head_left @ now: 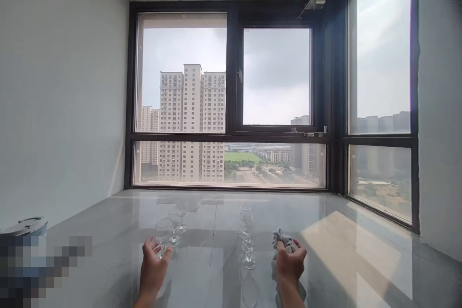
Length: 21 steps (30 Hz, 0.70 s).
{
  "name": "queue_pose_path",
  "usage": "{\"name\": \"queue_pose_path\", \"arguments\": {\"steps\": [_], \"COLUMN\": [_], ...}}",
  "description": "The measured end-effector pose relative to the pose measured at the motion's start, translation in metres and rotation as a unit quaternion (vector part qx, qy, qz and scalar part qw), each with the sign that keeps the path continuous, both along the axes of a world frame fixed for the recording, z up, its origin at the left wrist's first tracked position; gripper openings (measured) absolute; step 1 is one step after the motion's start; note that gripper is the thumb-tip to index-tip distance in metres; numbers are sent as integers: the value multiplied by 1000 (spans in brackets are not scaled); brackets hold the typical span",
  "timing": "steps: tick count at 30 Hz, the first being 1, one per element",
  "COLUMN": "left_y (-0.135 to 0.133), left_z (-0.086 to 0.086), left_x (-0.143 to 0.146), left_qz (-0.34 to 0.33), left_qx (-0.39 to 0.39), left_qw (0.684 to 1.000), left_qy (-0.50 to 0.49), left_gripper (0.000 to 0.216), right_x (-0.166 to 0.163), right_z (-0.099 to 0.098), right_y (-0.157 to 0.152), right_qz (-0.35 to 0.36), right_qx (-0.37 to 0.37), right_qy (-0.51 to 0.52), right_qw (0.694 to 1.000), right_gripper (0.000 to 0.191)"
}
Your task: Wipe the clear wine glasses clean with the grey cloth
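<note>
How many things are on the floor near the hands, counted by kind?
Stemmed glasses: 5, two by the left hand, three in a row at centre
Cloths: 1, grey cloth in the right hand
Total: 6

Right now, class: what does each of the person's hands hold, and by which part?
The left hand grips a clear glass around its bowl. The right hand clutches a grey cloth at its bunched middle.

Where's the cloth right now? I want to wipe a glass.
In the head view, the grey cloth is bunched in the right hand, low right of centre, just right of the row of stemmed glasses.
</note>
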<state>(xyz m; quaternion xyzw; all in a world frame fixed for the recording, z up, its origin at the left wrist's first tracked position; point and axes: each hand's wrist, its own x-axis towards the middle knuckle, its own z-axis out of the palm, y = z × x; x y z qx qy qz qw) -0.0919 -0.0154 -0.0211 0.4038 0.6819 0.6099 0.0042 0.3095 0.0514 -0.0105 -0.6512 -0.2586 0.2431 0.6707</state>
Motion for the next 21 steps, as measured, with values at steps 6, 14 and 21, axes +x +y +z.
{"name": "queue_pose_path", "arguments": {"steps": [6, 14, 21], "left_y": [-3, -19, -17], "left_z": [-3, 10, -1], "left_x": [5, 25, 29], "left_qz": [-67, -107, -202], "left_qx": [-137, -104, -51], "left_qw": [988, 986, 957], "left_qy": [5, 75, 202], "left_gripper": [36, 32, 34], "right_x": [1, 6, -19], "right_z": [2, 9, 8], "right_y": [-8, -18, -43], "right_qz": [-21, -50, -82], "right_qx": [5, 1, 106], "right_qy": [-9, -1, -73], "right_qw": [1000, 999, 988], "right_gripper": [52, 43, 59]}}
